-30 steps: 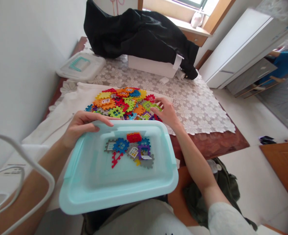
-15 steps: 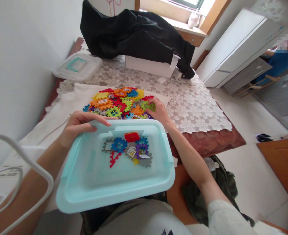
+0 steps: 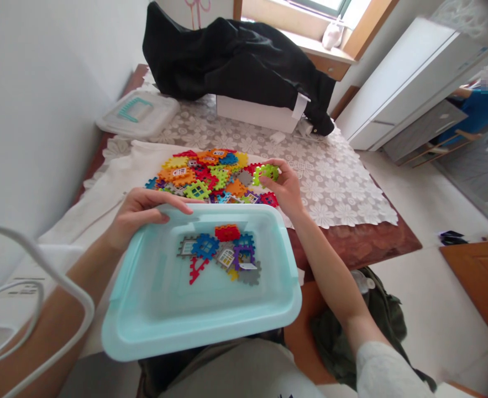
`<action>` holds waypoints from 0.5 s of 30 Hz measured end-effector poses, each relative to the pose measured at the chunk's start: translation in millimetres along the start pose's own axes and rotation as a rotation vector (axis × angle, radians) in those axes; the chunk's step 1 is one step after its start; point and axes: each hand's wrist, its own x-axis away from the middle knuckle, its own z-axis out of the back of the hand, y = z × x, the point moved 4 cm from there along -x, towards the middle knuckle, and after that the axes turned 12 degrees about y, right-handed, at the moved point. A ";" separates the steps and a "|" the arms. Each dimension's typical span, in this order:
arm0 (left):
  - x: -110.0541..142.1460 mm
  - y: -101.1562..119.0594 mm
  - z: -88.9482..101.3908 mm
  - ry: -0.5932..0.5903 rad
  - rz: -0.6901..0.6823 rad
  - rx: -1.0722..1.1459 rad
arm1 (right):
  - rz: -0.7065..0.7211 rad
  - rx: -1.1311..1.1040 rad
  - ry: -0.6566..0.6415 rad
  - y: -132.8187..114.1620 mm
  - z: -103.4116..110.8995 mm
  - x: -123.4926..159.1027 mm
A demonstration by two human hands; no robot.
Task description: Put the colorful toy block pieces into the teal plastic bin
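My left hand (image 3: 141,214) grips the far rim of a pale turquoise plastic tub (image 3: 202,338) resting on my lap. Several interlocking plastic waffle blocks lie inside it, among them a red brick piece (image 3: 227,232) and a blue gear-edged piece (image 3: 205,246). My right hand (image 3: 284,189) is over the near edge of a heap of colourful waffle blocks (image 3: 198,179), pinching a lime-green waffle block (image 3: 266,174) between fingers and thumb. Part of the heap is hidden behind the tub and my left hand.
The heap lies on a white cloth (image 3: 115,188) over a lace tablecloth (image 3: 330,204) on a table. A tub lid (image 3: 138,113), a white box (image 3: 252,113) and black fabric (image 3: 235,61) stand beyond. A wall runs along the left; a person in blue (image 3: 478,110) sits far right.
My right hand has lifted the lime-green block off the heap and moved up and to the right with it. My left hand and the tub stay in about the same place.
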 end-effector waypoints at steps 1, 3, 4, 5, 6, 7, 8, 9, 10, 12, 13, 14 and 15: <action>-0.1 0.0 -0.4 -0.001 0.000 0.006 | -0.017 -0.102 0.014 -9.4 0.4 2.4; -0.1 0.3 -1.2 -0.006 -0.008 0.020 | -0.040 -0.250 -0.034 -30.5 -2.1 8.8; -0.1 0.5 -1.5 -0.008 -0.011 0.024 | -0.045 -0.295 -0.107 -41.3 -5.1 12.2; 0.0 0.7 -1.7 -0.009 -0.016 0.027 | -0.044 -0.323 -0.201 -51.7 -8.6 15.2; 0.1 0.9 -1.8 -0.011 -0.016 0.025 | -0.026 -0.327 -0.305 -61.3 -12.1 17.5; 0.4 1.2 -1.6 -0.011 -0.015 0.021 | 0.005 -0.311 -0.397 -69.6 -14.9 18.6; 0.6 1.4 -1.5 -0.012 -0.012 0.014 | 0.045 -0.280 -0.463 -76.6 -16.4 18.1; 0.9 1.9 -1.1 -0.011 -0.012 0.007 | 0.089 -0.239 -0.498 -82.7 -16.7 16.3; 1.1 2.4 -0.8 -0.012 -0.012 0.001 | 0.131 -0.198 -0.500 -88.9 -15.6 14.2; 1.5 2.9 -0.3 -0.015 -0.012 -0.007 | 0.186 -0.138 -0.437 -105.7 -10.2 15.8; 1.6 2.9 0.0 -0.015 -0.014 -0.005 | 0.199 -0.123 -0.396 -118.5 -6.3 23.5; 1.6 2.4 0.2 -0.016 -0.015 -0.001 | 0.188 -0.120 -0.358 -134.6 -1.8 37.9; 1.7 1.4 0.4 -0.018 -0.014 0.003 | 0.170 -0.135 -0.332 -154.6 2.9 60.1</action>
